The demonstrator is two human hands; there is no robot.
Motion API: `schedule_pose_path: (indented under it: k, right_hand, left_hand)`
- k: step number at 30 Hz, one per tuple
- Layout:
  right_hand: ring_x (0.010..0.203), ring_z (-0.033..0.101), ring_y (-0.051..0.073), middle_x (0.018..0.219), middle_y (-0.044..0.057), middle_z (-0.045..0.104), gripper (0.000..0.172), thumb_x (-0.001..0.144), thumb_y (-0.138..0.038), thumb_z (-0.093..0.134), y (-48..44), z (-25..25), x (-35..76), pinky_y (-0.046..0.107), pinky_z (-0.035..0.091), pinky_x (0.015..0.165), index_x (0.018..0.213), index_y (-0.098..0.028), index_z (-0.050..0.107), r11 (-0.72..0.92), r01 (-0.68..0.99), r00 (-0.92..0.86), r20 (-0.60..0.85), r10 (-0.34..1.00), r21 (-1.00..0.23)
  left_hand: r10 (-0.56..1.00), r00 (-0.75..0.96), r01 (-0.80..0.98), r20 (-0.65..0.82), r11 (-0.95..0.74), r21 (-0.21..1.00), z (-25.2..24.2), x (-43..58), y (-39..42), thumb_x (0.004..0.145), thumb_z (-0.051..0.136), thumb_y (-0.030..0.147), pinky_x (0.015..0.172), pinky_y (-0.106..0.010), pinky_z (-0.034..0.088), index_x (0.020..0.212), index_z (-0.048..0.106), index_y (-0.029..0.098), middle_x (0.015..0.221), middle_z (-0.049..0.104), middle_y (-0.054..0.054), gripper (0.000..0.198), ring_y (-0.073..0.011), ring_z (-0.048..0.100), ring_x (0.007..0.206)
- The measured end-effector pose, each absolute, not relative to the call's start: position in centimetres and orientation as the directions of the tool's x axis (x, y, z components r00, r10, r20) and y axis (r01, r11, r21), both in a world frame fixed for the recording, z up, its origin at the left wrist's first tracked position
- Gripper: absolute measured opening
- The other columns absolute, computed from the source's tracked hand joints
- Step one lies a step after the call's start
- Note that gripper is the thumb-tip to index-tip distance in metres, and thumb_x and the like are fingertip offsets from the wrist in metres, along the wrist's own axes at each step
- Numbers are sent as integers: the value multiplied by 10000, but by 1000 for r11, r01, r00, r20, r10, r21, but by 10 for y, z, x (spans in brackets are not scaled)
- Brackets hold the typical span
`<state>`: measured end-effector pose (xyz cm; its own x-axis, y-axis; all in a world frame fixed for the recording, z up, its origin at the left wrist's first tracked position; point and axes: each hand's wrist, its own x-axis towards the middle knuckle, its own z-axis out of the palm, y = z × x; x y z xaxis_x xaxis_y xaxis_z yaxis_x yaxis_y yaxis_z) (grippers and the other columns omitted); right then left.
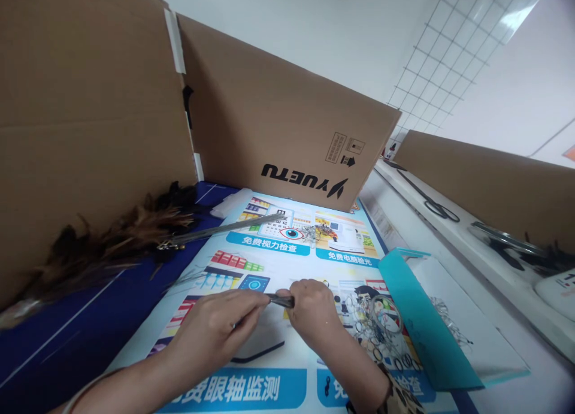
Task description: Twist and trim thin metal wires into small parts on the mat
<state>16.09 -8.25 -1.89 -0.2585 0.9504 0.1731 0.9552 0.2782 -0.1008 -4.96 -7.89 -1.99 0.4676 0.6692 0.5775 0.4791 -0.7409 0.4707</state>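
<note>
Over the middle of the printed poster (265, 354), my two hands meet at a slim dark grey piece (281, 299); its kind is not clear. My left hand (224, 321) pinches its left end between thumb and fingertips. Curled fingers of my right hand (314, 309) close around the other end, hiding part of it. Right of my right hand lies a loose heap of small wire pieces and rings (375, 330), with a round clear dish (385, 314) among them. Beyond my hands, a bundle of thin silvery strands (224, 227) stretches across the poster's left edge.
Brown feathers (130, 240) lie along the left on blue cloth (67, 336). Cardboard panels (278, 102) stand at the left and back. A turquoise-edged box (431, 324) with small metal bits is at the right. Black scissors (438, 207) lie on the white ledge.
</note>
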Motion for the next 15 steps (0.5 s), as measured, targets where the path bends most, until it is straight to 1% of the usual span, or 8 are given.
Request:
schedule_pose_path:
  k: [3, 6, 9, 11, 13, 15]
  right_hand:
    - [797, 705, 297, 834, 148, 766, 430, 1067, -429, 465, -84, -13, 162, 365, 417, 674, 903, -146, 744, 285, 956, -274, 140, 952, -68]
    - [798, 694, 279, 834, 132, 761, 392, 1059, -418, 494, -85, -10, 163, 356, 410, 680, 888, -160, 735, 296, 952, -283, 145, 948, -77]
    - [816, 682, 257, 843, 107, 753, 307, 1035, -364, 550, -83, -9, 163, 340, 406, 705, 857, -174, 712, 291, 950, -268, 184, 946, -114]
    - [821, 672, 246, 843, 97, 745, 267, 1017, -332, 575, -82, -9, 165, 332, 403, 716, 835, -178, 694, 278, 951, -246, 213, 946, -137]
    - [818, 659, 239, 841, 89, 737, 238, 1000, -311, 594, -81, -9, 166, 327, 400, 716, 819, -181, 676, 272, 950, -232, 237, 943, -152]
    - [820, 650, 234, 845, 80, 729, 219, 989, -298, 604, -81, -10, 166, 322, 402, 717, 813, -183, 663, 283, 944, -235, 261, 936, -167]
  left_hand:
    - [696, 469, 481, 543, -717, 504, -20, -50, -79, 980, 495, 210, 697, -250, 546, 976, 745, 231, 901, 824, -17, 251, -176, 771, 779]
    - [757, 460, 451, 463, -649, 613, -17, -50, -78, 976, 493, 238, 700, -245, 532, 951, 750, 238, 899, 812, -13, 258, -171, 749, 778]
    - [843, 456, 403, 284, -481, 779, -10, -50, -77, 984, 492, 330, 636, -233, 506, 934, 744, 245, 805, 760, 7, 271, -159, 683, 695]
    - [873, 462, 360, 159, -348, 866, -5, -50, -77, 987, 492, 407, 614, -230, 492, 932, 738, 246, 745, 705, 18, 299, -156, 635, 664]
    - [881, 466, 322, 81, -254, 912, -1, -51, -76, 976, 500, 450, 627, -235, 493, 933, 738, 242, 730, 674, 17, 318, -160, 616, 674]
    - [886, 462, 305, 45, -206, 930, 4, -52, -76, 960, 517, 457, 652, -243, 504, 953, 744, 239, 761, 683, 7, 316, -164, 617, 696]
